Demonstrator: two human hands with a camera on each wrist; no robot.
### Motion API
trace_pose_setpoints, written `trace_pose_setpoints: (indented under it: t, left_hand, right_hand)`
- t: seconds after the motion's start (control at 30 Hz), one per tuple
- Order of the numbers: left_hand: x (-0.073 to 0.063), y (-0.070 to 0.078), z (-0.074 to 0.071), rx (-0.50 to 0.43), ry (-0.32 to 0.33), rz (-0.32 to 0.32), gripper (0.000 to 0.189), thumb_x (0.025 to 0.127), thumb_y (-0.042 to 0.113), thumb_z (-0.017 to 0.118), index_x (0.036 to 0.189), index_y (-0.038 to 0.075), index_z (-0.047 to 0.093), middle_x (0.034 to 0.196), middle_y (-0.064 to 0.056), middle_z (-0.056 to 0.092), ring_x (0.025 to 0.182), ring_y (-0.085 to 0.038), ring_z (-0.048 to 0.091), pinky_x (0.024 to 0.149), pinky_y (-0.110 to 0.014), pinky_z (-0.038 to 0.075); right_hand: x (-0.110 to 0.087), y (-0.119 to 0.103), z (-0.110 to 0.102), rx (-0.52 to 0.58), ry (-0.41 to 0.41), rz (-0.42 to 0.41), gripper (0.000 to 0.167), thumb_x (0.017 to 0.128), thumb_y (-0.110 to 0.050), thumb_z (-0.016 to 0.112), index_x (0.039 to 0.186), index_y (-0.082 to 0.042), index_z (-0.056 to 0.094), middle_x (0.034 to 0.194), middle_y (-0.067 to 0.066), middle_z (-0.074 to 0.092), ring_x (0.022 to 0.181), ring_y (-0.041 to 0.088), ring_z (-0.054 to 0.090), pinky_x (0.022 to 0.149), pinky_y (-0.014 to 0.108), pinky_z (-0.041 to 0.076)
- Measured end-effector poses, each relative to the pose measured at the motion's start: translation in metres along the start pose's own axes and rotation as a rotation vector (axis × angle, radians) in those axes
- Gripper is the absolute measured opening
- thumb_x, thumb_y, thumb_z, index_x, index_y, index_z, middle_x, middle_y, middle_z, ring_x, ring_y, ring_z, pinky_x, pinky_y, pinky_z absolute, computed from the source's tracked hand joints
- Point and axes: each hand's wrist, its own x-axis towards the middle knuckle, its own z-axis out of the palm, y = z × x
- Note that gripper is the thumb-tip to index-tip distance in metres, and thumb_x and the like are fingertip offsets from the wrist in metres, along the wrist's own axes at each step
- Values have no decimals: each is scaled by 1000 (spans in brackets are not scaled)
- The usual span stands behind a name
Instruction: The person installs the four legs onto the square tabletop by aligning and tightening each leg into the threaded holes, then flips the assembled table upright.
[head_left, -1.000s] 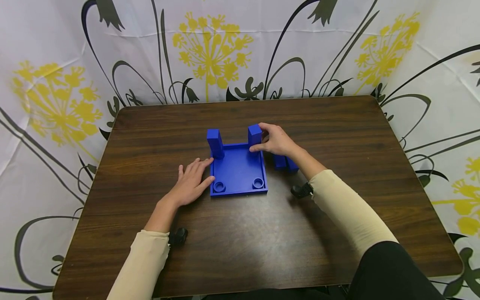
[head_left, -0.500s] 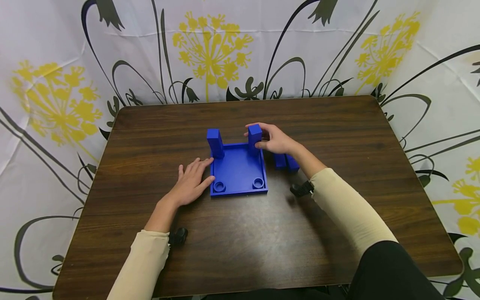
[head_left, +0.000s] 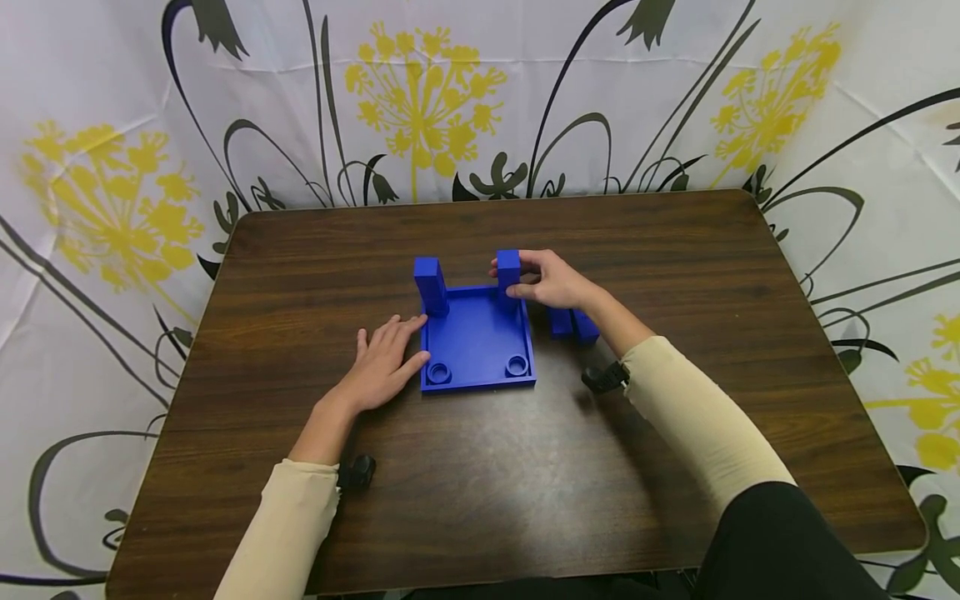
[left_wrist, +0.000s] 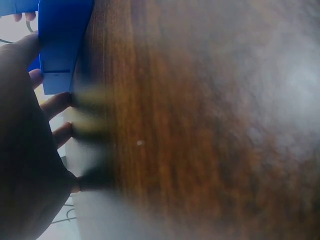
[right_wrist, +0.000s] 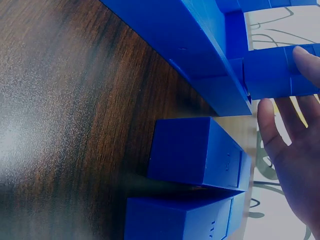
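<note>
A shallow blue square tray [head_left: 476, 343] with raised edges lies on the table. Its two near corners carry round sockets. At the far left corner a blue square post [head_left: 430, 282] stands upright. My right hand [head_left: 553, 282] grips a second upright blue post [head_left: 508, 268] at the far right corner, thumb on the near side and fingertips behind. In the right wrist view that post [right_wrist: 270, 75] meets the tray's corner; a thin dark line shows at the joint. My left hand [head_left: 381, 367] touches the tray's left edge with straight, spread fingers.
Two blue blocks [head_left: 559, 323] lie side by side on the brown wooden table [head_left: 480, 483], right of the tray under my right forearm. The right wrist view shows both blocks [right_wrist: 180, 150] close to the tray. A floral curtain [head_left: 420, 100] hangs behind the table.
My right fingers have reached round behind the right post, and the thumb has shifted right. The post has turned slightly, its front face now more square to me. My left hand has stayed still.
</note>
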Motion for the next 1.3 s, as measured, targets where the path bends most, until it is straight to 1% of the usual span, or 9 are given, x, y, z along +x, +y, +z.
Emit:
trace_pose_setpoints:
  t: [0.13, 0.23, 0.33, 0.5, 0.63, 0.77, 1.0, 1.13, 1.3]
  left_hand:
    - [1, 1, 0, -1, 4, 3, 62, 103, 51, 40, 157, 25, 22, 158, -10, 28, 148, -33, 9, 105, -71, -5]
    - [0, 1, 0, -8, -5, 1, 62, 103, 51, 40, 157, 25, 22, 158, -10, 27, 148, -34, 8, 105, -71, -6]
    - [0, 1, -1, -14, -12, -1, 63, 103, 50, 39, 157, 24, 21, 159, -10, 26, 148, -34, 7, 105, -71, -7]
    - [-1, 2, -2, -19, -17, -4, 63, 103, 51, 39, 157, 24, 21, 159, -10, 25, 149, -33, 6, 105, -71, -7]
    - [-1, 2, -2, -23, -23, -4, 63, 103, 51, 39, 157, 24, 20, 159, -11, 25, 149, -33, 5, 105, -71, -8]
    - [-1, 3, -3, -19, -23, -5, 63, 103, 51, 39, 157, 24, 20, 159, -10, 25, 149, -33, 5, 105, -71, -8]
    - [-1, 4, -2, -13, -26, -4, 63, 103, 51, 39, 157, 23, 21, 159, -11, 25, 149, -33, 6, 105, -71, -7]
    - [0, 4, -3, -10, -23, -4, 63, 103, 51, 39, 157, 24, 21, 159, -10, 25, 149, -33, 7, 105, -71, -7]
    - [0, 4, -3, 0, -17, -4, 63, 103, 52, 39, 157, 25, 21, 159, -10, 26, 148, -33, 7, 105, -71, -6]
  right_hand:
    - [-1, 2, -2, -16, 9, 1, 48, 89, -2, 71, 134, 2, 56, 129, 18, 62, 120, 25, 57, 99, 42, 45]
    - [-1, 4, -3, -35, 22, 9, 50, 87, -5, 75, 134, -1, 58, 129, 14, 63, 118, 23, 58, 98, 40, 46]
    - [-1, 5, -3, -83, 44, 10, 51, 84, -9, 79, 132, -5, 62, 127, 9, 64, 115, 20, 59, 99, 37, 45]
    - [-2, 6, -3, -141, 88, 21, 46, 79, -15, 84, 121, -7, 68, 116, 7, 69, 109, 20, 61, 99, 38, 44]
    - [-3, 7, -2, -157, 123, 43, 44, 77, -18, 86, 115, -6, 68, 109, 8, 70, 106, 21, 62, 97, 42, 45]
    - [-3, 6, 0, -182, 145, 50, 51, 76, -21, 87, 121, -8, 66, 111, 6, 69, 107, 20, 62, 96, 41, 45]
    - [-2, 7, 2, -269, 158, 64, 62, 77, -28, 86, 130, -9, 60, 114, 7, 67, 108, 23, 61, 96, 43, 46]
    - [-2, 6, 4, -286, 170, 75, 63, 76, -29, 86, 130, -8, 60, 114, 7, 67, 108, 23, 61, 95, 44, 46]
    - [-2, 2, 4, -325, 183, 86, 62, 75, -32, 87, 126, -8, 61, 111, 6, 68, 105, 21, 62, 93, 41, 47]
